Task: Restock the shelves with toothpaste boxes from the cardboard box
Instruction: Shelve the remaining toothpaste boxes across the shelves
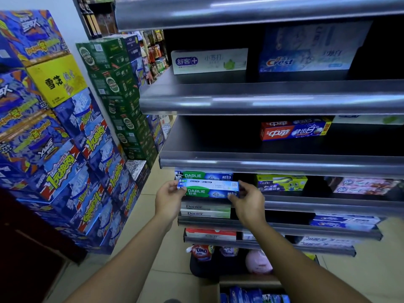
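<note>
A green and blue Darlie toothpaste box is held level in front of the third shelf. My left hand grips its left end and my right hand pinches its right end. Another Darlie box lies on the shelf just behind it. The cardboard box stands on the floor at the bottom, with several blue toothpaste boxes inside.
Upper shelves hold a white Saky box, a Crest box and a red Zhonghua box. Doctor boxes lie one shelf lower. Stacked beer cartons fill the left side. A detergent pouch sits near the floor.
</note>
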`<control>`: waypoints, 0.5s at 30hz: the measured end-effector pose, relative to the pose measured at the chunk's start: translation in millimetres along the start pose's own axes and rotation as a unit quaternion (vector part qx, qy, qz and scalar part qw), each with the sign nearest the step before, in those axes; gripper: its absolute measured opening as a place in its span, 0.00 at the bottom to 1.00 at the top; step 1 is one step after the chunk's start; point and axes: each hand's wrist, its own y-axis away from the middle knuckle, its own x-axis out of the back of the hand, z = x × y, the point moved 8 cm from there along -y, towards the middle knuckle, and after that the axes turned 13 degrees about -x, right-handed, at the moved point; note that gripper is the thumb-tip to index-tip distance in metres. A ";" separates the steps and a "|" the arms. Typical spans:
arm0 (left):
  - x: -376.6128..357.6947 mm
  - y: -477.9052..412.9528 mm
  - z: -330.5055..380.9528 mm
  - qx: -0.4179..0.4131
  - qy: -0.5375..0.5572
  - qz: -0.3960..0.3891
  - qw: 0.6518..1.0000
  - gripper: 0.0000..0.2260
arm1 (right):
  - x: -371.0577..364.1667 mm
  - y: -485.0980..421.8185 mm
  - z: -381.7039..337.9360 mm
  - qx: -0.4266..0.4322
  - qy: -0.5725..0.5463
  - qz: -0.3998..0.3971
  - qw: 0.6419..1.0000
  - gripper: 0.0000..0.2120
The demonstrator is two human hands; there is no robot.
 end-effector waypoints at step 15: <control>5.2 -37.2 -3.8 0.015 -0.151 -0.009 0.988 0.10 | -21.2 -24.8 -11.6 -0.030 0.029 0.021 0.999 0.20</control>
